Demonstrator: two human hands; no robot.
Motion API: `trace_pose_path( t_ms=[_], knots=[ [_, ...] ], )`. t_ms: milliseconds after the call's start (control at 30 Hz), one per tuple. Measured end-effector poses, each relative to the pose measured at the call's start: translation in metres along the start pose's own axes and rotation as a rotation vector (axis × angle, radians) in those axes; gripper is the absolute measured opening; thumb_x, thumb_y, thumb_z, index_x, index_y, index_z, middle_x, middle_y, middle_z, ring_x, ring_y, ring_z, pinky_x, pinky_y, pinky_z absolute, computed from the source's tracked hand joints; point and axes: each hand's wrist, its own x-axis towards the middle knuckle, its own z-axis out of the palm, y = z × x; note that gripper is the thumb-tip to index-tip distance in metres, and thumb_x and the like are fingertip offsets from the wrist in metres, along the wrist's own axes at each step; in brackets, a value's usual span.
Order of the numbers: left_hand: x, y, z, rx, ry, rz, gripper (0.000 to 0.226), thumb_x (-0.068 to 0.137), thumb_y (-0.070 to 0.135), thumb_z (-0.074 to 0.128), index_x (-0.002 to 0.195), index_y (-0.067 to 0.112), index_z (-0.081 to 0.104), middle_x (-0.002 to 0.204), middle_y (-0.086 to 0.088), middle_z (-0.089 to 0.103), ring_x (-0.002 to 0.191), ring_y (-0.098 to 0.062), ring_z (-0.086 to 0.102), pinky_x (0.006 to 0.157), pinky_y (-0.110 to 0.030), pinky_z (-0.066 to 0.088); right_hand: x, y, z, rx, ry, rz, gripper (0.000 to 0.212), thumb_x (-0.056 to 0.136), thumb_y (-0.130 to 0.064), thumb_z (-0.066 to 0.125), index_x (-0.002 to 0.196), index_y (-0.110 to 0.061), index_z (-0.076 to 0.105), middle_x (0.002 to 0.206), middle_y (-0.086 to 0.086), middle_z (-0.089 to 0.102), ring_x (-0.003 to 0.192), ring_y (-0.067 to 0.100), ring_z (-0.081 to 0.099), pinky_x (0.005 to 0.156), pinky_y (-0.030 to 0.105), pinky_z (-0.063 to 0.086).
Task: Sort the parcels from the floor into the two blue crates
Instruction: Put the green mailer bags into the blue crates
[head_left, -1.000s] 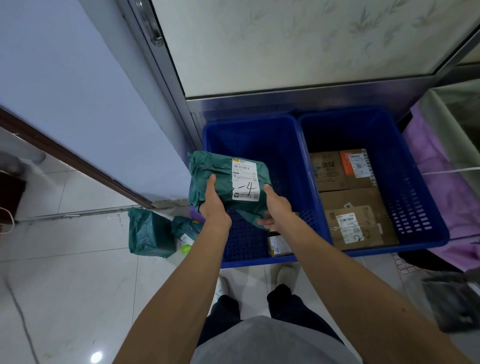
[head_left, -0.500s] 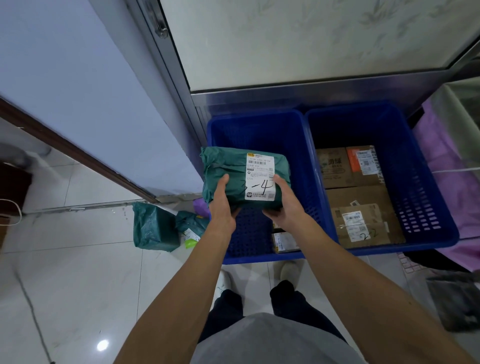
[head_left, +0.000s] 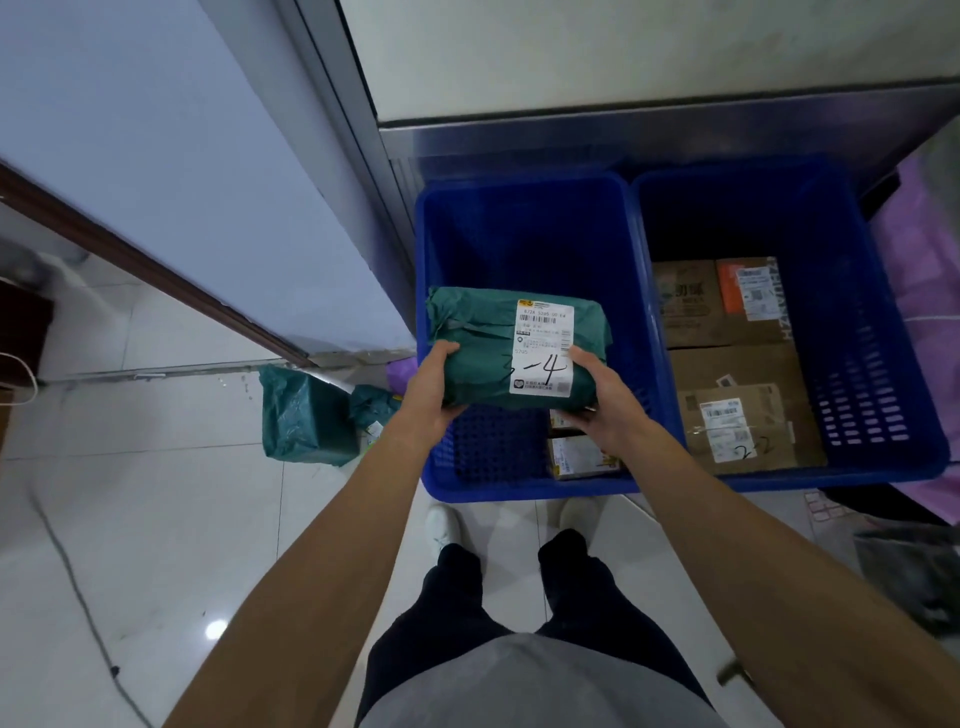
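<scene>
Dim, cool-blue indoor light; wide-angle frame, sharp in the middle, soft toward the rim.
Reference: left blue crate (head_left: 519, 234). Its far inner wall sits in deep shadow, and its mesh bottom is better lit toward the near side. One small round glare spot (head_left: 215, 630), a lamp's reflection, on the glossy floor (head_left: 156, 519) well down-left of the crate. On the green parcel (head_left: 483, 353) over the crate, the label (head_left: 543, 348) is crisp: handwritten mark readable, fine print not. Skirting line (head_left: 156, 270) left of the crate bows with lens distortion. Dark patch (head_left: 914, 582) far down-right of the crate is blurred, unreadable.
</scene>
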Motion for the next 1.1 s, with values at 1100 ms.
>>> trace_pose_path(
  t_ms=[1100],
  knots=[
    [0.153, -0.166, -0.029, 1.101, 0.208, -0.185, 0.111, 0.066, 0.041, 0.05, 0.153, -0.007, 0.0, 0.14, -0.021, 0.048, 0.125, -0.036, 0.052, 0.102, -0.051, 0.049, 0.162, 0.141, -0.037, -0.52, -0.002, 0.312, 0.046, 0.082, -0.044, 0.062, 0.126, -0.03, 0.058, 0.128, -0.005, 0.06, 0.113, 0.018, 0.053, 0.101, 0.043, 0.042]
  ],
)
